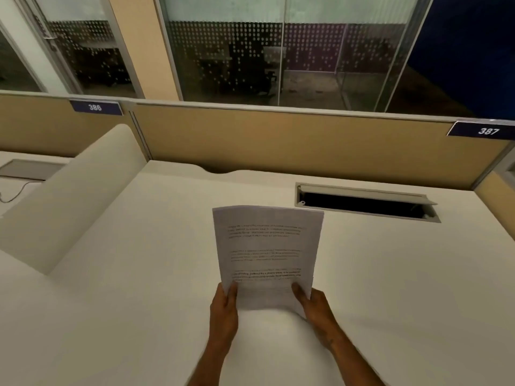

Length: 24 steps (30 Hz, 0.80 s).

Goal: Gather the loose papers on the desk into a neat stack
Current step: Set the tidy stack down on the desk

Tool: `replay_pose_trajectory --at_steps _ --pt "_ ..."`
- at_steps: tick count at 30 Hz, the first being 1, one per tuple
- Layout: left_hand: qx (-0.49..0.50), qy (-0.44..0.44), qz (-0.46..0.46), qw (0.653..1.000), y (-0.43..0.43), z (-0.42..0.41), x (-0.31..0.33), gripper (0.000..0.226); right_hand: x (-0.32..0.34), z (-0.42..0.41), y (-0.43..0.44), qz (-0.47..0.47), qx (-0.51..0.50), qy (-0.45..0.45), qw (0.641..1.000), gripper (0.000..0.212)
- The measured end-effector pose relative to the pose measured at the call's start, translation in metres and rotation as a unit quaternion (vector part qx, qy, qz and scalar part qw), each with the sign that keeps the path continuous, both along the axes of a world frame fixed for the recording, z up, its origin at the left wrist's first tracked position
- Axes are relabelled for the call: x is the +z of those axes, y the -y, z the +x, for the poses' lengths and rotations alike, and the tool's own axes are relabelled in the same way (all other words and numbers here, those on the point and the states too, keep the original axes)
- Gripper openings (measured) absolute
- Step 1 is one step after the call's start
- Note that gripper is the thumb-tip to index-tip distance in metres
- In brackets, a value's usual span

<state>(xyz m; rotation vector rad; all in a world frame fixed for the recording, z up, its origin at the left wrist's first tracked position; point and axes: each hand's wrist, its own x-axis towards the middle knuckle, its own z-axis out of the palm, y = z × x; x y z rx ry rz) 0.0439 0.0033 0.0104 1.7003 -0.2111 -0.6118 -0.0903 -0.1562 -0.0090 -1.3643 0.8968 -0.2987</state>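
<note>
The white worktop (pixel 139 274) shows no loose sheets; left hand (pixel 224 307) and right hand (pixel 317 310) grip the papers (pixel 267 254) together, seemingly gathered but not yet set down.

A white worktop (pixel 139 274) is bounded by a tan partition (pixel 278 140) labelled 386 and 387; dark dotted glass panels (pixel 223 51) are seen behind.

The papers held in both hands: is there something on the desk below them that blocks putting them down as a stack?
Nothing visible does. The papers are held at their bottom corners by the left hand and the right hand. The desk under them is bare; the open cable slot lies farther back right.
</note>
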Motion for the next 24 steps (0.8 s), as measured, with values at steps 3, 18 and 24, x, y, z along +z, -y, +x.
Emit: replay_pose_trajectory --at_steps 3,18,24 --pt "-0.025 0.006 0.044 0.999 0.016 0.036 0.006 0.021 0.008 0.026 0.008 -0.026 -0.024 -0.015 0.999 0.038" --pt "-0.067 0.059 0.195 0.977 0.162 0.227 -0.009 0.034 0.005 0.196 0.117 -0.076 -0.126 -0.094 0.985 0.035" --pt "-0.082 0.049 0.226 0.969 0.198 0.251 -0.036 0.031 -0.019 0.219 0.147 -0.114 -0.160 -0.150 0.969 0.032"
